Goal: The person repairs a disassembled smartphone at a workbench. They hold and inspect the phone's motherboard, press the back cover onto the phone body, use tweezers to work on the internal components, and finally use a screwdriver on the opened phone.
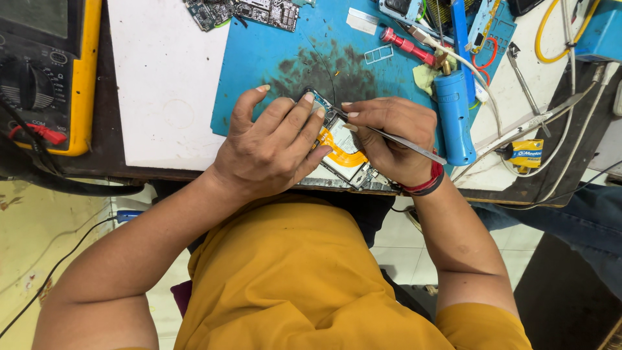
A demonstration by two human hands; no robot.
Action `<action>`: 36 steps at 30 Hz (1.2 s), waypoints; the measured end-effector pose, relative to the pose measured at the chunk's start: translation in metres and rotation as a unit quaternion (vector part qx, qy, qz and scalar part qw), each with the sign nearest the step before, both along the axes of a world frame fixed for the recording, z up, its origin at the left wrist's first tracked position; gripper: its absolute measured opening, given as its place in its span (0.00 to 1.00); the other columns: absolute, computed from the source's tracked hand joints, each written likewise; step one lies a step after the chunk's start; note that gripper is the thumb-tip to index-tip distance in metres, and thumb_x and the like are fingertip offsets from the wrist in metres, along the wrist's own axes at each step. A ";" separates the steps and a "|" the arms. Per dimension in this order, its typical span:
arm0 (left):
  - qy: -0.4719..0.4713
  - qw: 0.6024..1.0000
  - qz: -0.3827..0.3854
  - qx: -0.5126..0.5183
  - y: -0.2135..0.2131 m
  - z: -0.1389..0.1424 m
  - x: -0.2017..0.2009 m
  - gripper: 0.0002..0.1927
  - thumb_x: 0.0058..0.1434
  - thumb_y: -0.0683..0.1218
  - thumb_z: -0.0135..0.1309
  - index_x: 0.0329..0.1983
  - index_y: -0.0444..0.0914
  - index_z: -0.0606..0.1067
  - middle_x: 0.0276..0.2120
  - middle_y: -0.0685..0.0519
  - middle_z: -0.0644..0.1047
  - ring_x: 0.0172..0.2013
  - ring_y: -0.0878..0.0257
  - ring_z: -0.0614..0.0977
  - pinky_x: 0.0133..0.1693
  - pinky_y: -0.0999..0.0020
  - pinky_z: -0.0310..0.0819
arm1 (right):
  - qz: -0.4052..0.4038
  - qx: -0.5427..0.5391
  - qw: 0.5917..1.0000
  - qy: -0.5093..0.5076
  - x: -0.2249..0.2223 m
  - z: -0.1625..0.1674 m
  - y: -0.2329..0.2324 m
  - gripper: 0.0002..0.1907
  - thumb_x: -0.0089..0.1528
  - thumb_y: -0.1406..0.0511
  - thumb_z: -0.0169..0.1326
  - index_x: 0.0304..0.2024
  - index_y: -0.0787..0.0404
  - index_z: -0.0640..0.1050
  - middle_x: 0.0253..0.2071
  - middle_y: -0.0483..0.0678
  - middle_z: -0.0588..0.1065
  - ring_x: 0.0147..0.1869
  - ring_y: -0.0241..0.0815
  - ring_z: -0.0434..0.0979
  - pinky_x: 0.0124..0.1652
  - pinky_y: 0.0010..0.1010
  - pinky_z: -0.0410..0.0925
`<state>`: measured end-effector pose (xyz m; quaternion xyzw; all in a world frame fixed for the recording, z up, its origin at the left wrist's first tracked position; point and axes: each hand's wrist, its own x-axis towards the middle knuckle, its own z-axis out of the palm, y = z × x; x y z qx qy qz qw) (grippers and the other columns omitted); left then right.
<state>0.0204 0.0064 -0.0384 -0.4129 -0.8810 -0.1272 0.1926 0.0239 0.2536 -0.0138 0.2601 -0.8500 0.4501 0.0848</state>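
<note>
Left hand [272, 146] lies spread flat on our opened phone [343, 155] at the desk's near edge, on the blue mat [272, 52]. Right hand [389, 139] pinches metal tweezers [408, 146], tips down inside the chassis by the orange flex cable [337, 148]. Risks, as we judge them: tips slip and tear the flex; the phone, overhanging the edge, tips off if the left hand lifts.

The meter screen [42, 16] sits at the top left corner: a grey-green rectangle in a black face with a yellow casing, cut off by the frame edge. A small yellow label [530, 153], possibly on a tool, lies at right on the bench.
</note>
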 end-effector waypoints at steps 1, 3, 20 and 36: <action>0.001 1.000 0.000 -0.001 0.000 0.000 0.000 0.24 0.74 0.62 0.57 0.58 0.38 0.81 0.54 0.49 0.80 0.53 0.60 0.77 0.69 0.51 0.50 | 0.000 -0.002 1.000 0.001 0.000 0.000 0.000 0.08 0.62 0.78 0.64 0.41 0.66 0.79 0.45 0.56 0.82 0.46 0.50 0.85 0.47 0.33 0.76; -0.001 1.000 0.000 -0.002 0.000 0.000 0.000 0.24 0.74 0.62 0.56 0.58 0.39 0.82 0.54 0.49 0.80 0.53 0.60 0.77 0.69 0.51 0.49 | 0.001 -0.002 1.000 0.003 0.000 0.000 -0.001 0.08 0.62 0.78 0.64 0.41 0.66 0.79 0.45 0.56 0.82 0.46 0.50 0.85 0.47 0.33 0.76; 0.013 1.000 0.002 -0.008 0.001 0.000 0.000 0.24 0.75 0.62 0.56 0.58 0.40 0.82 0.53 0.50 0.80 0.53 0.61 0.77 0.70 0.51 0.48 | 0.009 0.014 1.000 0.009 0.000 0.002 -0.001 0.08 0.62 0.77 0.65 0.41 0.65 0.79 0.45 0.55 0.81 0.47 0.50 0.85 0.48 0.33 0.76; 0.030 0.999 0.006 -0.020 0.001 0.001 -0.001 0.22 0.75 0.62 0.55 0.57 0.41 0.82 0.52 0.51 0.81 0.52 0.62 0.77 0.70 0.52 0.46 | 0.016 0.016 1.000 0.014 0.000 0.001 -0.001 0.08 0.62 0.77 0.65 0.41 0.66 0.79 0.45 0.56 0.81 0.47 0.50 0.85 0.47 0.33 0.76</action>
